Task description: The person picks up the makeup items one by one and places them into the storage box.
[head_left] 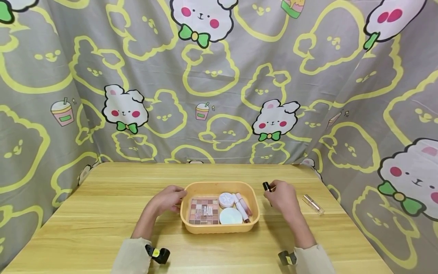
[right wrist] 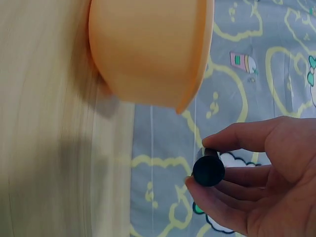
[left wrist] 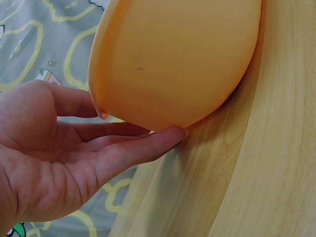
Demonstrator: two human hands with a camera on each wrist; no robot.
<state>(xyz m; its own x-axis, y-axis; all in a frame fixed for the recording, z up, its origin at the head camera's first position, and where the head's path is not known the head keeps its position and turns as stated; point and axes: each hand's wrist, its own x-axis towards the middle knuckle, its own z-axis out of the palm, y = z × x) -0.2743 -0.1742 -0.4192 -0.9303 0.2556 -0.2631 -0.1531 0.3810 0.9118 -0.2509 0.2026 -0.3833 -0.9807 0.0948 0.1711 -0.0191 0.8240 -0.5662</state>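
Observation:
A yellow plastic basket [head_left: 219,229] stands on the wooden table. Inside lie an eyeshadow palette [head_left: 203,211] lettered "BACK", a round lidded compact [head_left: 226,199] with a star, a pale round compact [head_left: 230,216] and slim pink-and-white tubes [head_left: 241,206]. My left hand [head_left: 170,198] holds the basket's left end; in the left wrist view its thumb is at the rim and a finger lies low against the wall. To the right of the basket, my right hand [head_left: 283,198] pinches a slim black lipstick-like tube [right wrist: 208,171] between thumb and fingers, its round black end facing the camera.
A clear, gold-toned cosmetic tube [head_left: 313,204] lies on the table [head_left: 205,251] to the right of my right hand. A grey curtain [head_left: 219,125] with cartoon rabbits hangs along the table's back and sides. Each wrist wears a small black camera [head_left: 158,254].

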